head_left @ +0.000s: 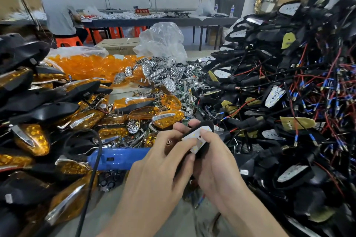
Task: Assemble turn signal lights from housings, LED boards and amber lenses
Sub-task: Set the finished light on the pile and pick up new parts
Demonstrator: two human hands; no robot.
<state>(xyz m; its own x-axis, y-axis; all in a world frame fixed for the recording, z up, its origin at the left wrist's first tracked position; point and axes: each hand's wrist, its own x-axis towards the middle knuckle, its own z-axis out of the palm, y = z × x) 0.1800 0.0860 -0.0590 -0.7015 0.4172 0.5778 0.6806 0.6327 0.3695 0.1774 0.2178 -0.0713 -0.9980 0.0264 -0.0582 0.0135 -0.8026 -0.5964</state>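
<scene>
Grips small black plastic housing (205, 149) in curled left hand (159, 161) and right hand (213, 163), presses both thumbs on white wedge-shaped LED board (195, 139) seated inside, slanted up-right between them.

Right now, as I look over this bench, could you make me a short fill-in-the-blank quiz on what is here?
1. The left hand and right hand together hold a black housing with a ___ LED board in it.
2. The amber lenses are heaped to the ___ of the chrome reflectors.
3. The colour of the tool lying beside the left hand is ___.

Missing words: white; left; blue.
</scene>
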